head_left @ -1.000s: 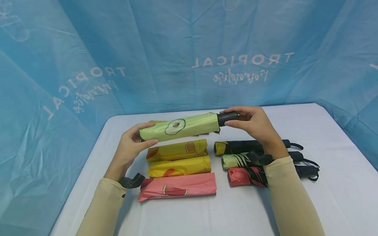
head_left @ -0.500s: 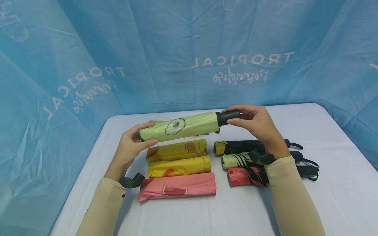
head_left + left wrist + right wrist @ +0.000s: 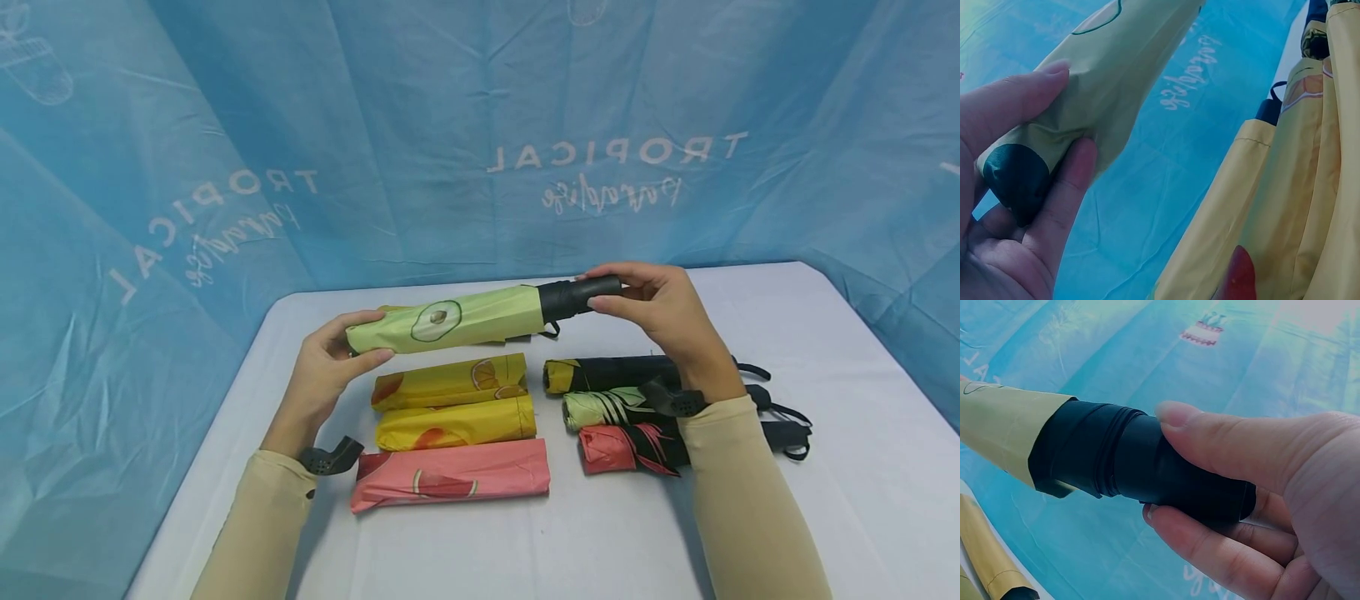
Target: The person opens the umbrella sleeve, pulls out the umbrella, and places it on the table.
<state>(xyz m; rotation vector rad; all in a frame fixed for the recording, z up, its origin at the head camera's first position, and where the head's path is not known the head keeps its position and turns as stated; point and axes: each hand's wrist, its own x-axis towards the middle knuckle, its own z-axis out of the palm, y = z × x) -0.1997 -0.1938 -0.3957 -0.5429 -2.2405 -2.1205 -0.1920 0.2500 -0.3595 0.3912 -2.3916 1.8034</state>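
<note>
A pale green umbrella sleeve [image 3: 491,318] with an avocado print is held above the table, tilted slightly up to the right. My left hand [image 3: 322,371] grips its closed left end between thumb and fingers; in the left wrist view a dark patch marks that end. From the sleeve's right mouth sticks a folded black umbrella [image 3: 566,297], whose handle my right hand [image 3: 667,312] pinches. The right wrist view shows dark folded cloth [image 3: 1079,444] between handle and sleeve. How far the umbrella reaches inside is hidden.
Below lie two yellow sleeves [image 3: 453,423] and a pink watermelon-print sleeve [image 3: 457,477]. To their right are folded umbrellas in black-yellow [image 3: 600,373], green-black [image 3: 600,410] and red-black [image 3: 611,450]. Another yellow item is mostly hidden behind the held sleeve. Blue curtains [image 3: 420,208] border the white table [image 3: 600,542].
My right hand has moved right with the handle, and more of the black umbrella shows outside the sleeve. My left hand and the sleeve have shifted slightly left.
</note>
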